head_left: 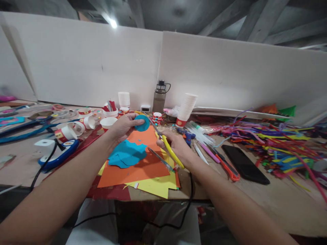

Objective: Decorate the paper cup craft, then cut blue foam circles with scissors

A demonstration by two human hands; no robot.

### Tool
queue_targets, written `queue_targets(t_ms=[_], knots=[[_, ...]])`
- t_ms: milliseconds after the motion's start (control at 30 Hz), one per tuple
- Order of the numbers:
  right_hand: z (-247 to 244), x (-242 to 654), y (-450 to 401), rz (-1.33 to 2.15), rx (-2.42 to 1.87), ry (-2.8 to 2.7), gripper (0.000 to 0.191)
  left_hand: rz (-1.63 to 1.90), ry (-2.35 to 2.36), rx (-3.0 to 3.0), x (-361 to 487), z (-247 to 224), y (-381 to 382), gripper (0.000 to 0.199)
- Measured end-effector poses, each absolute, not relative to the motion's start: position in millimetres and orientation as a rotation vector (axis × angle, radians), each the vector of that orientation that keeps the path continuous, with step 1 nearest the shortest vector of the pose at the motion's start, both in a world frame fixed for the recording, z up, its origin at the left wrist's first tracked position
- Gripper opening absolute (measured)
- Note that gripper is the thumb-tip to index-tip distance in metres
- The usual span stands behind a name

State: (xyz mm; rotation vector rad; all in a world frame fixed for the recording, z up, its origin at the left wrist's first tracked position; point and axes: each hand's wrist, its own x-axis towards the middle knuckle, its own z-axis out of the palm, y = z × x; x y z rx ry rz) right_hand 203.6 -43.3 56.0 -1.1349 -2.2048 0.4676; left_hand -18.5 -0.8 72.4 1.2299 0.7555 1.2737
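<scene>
Cup (111, 113) holds red pieces (112, 105), left grip (123, 127) pinches blue disc (143, 123), right grip (179, 145) closes around scissors (170, 150).

A craft workshop, this: bench (286, 204) strewn with coloured paper (153, 166), pipe cleaners (281, 136) and paper cups (187, 105), bare beams (265, 20) overhead.

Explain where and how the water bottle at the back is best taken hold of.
I'd grip the bottle around its upper body, from the front: it looks round, stands upright and rises above the small cup by its base, with a white panel behind.
</scene>
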Motion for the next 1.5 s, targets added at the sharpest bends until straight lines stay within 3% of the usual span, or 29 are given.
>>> queue_targets(t_ms=[500,800,1133,1500], knots=[[46,212,-30,0.412,-1.164,-2.096,0.037,1.304,0.834,1.199,-21,60,13,0.03],[40,214,-22,0.418,-1.112,-1.886,0.031,1.039,1.08,1.802,1,38,4,0.016],[35,201,-24,0.71,-0.833,-1.667,0.037,0.983,1.058,1.986,10,29,-3,0.013],[26,194,-24,0.611,-0.848,-1.84,0.044,0.981,1.008,2.124,14,30,-5,0.023]])
